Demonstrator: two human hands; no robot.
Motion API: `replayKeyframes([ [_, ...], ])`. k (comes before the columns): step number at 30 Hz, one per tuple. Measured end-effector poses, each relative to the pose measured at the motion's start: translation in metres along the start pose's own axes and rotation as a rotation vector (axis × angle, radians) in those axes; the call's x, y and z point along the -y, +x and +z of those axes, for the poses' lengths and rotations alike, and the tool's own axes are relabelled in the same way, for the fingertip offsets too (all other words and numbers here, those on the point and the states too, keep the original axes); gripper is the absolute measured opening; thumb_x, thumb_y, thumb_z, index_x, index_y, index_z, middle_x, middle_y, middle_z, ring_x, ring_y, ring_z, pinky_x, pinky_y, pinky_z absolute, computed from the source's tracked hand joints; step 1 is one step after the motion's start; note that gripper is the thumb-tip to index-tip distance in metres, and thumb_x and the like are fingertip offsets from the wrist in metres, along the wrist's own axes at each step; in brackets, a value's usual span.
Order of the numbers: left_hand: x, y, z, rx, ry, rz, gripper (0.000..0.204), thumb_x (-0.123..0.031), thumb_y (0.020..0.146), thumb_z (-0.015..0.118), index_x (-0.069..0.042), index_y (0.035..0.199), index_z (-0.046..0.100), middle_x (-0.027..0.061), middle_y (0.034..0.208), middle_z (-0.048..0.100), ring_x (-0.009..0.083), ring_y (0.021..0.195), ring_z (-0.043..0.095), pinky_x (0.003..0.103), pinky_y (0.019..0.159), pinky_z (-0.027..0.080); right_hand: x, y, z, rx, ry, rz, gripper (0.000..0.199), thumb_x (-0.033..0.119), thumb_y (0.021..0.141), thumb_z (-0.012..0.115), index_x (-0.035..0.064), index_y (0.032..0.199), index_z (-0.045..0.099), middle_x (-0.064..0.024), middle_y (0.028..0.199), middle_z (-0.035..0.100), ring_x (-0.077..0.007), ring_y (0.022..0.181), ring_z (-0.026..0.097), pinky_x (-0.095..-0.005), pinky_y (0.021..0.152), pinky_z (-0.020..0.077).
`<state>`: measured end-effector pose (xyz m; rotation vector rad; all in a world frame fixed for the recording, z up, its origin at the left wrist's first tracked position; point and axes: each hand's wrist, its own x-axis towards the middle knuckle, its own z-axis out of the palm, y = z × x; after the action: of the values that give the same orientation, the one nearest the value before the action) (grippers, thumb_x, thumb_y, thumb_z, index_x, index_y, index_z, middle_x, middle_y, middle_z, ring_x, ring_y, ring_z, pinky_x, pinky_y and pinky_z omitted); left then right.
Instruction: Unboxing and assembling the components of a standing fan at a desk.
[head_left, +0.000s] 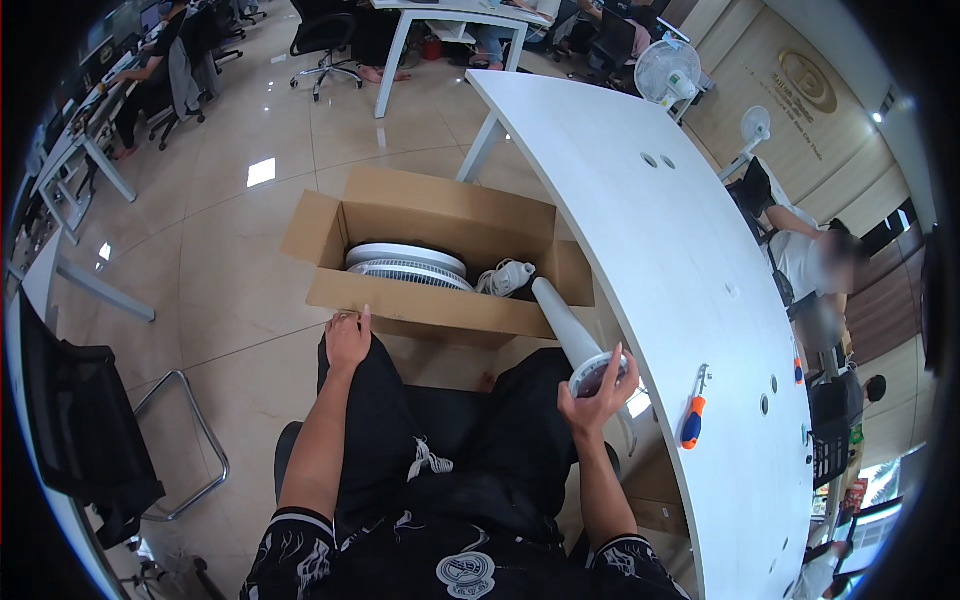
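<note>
The right hand [597, 395] wraps its fingers around the wide round end of a white tapered plastic pole [566, 330], gripping it closed at the rim, with the forearm rising from the lower edge of the view and the wrist bent slightly inward. The pole slants down and away from that hand, its narrow end reaching into the open brown cardboard box [430, 262] on the tiled floor [240, 290], beside a bundled white power cord [506, 277]. It looks like a hollow, stiff, smooth plastic tube, probably light; the smooth skin could slip, so the flared end, where the rim gives the fingers an edge, seems the soundest place to hold it. The left hand [347, 338] rests palm down, fingers loosely curled, on the near edge of the box, holding nothing and apparently steadying the cardboard; its arm stretches straight forward over the person's black-trousered knee. Inside the box lies a round white fan grille [407, 266], likely thin-ribbed and easy to bend. To the right runs a long white curved surface [640, 210], carrying an orange-handled screwdriver [694, 409] just beyond the right hand.
</note>
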<state>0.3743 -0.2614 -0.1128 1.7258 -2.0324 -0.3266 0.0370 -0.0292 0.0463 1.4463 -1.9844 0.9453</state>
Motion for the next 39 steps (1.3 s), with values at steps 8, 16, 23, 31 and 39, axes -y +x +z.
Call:
replayKeyframes([
  [8,-0.005,0.002,-0.001,0.026,-0.034,0.013,0.048,-0.035,0.101,0.042,0.001,0.088,0.071,0.0214,0.089,0.069,0.0362,0.093,0.063,0.046,0.093,0.045,-0.021,-0.035,-0.024,-0.078,0.042,-0.007,0.083,0.027,0.056,0.074,-0.0016,0.13,0.049,-0.0268,0.128,0.04,-0.0435,0.119,0.043,-0.0539,0.099,0.0363],
  [16,-0.004,0.001,0.004,-0.028,0.041,0.04,0.048,-0.034,0.101,0.041,0.001,0.085,0.069,0.0234,0.087,0.068,0.0388,0.089,0.063,0.049,0.089,0.046,-0.017,-0.049,-0.047,-0.113,0.047,0.012,0.082,0.025,0.054,0.072,-0.0013,0.128,0.05,-0.0272,0.127,0.041,-0.0436,0.118,0.045,-0.0532,0.098,0.0375],
  [23,0.003,0.003,0.014,-0.07,0.011,0.097,0.048,-0.032,0.101,0.043,0.004,0.082,0.068,0.0262,0.081,0.066,0.0414,0.083,0.063,0.051,0.081,0.048,-0.017,-0.051,-0.058,-0.151,0.075,0.056,0.08,0.02,0.051,0.074,-0.001,0.125,0.05,-0.0271,0.127,0.04,-0.0426,0.117,0.044,-0.052,0.097,0.0387],
  [31,0.001,0.001,0.014,-0.087,-0.032,0.111,0.045,-0.03,0.101,0.045,0.004,0.084,0.068,0.0269,0.081,0.065,0.043,0.081,0.062,0.051,0.081,0.049,-0.013,-0.059,-0.069,-0.205,0.133,0.018,0.081,0.021,0.051,0.072,-0.0001,0.125,0.048,-0.0277,0.124,0.04,-0.0434,0.115,0.045,-0.053,0.095,0.0389],
  [39,-0.012,0.001,0.025,-0.113,-0.35,-0.054,0.031,-0.027,0.095,0.056,0.001,0.089,0.068,0.0212,0.078,0.068,0.0371,0.08,0.066,0.043,0.072,0.052,-0.007,-0.064,-0.076,-0.182,0.204,0.009,0.081,0.02,0.051,0.07,-0.0007,0.125,0.047,-0.0293,0.125,0.04,-0.0433,0.113,0.046,-0.0513,0.093,0.0399],
])
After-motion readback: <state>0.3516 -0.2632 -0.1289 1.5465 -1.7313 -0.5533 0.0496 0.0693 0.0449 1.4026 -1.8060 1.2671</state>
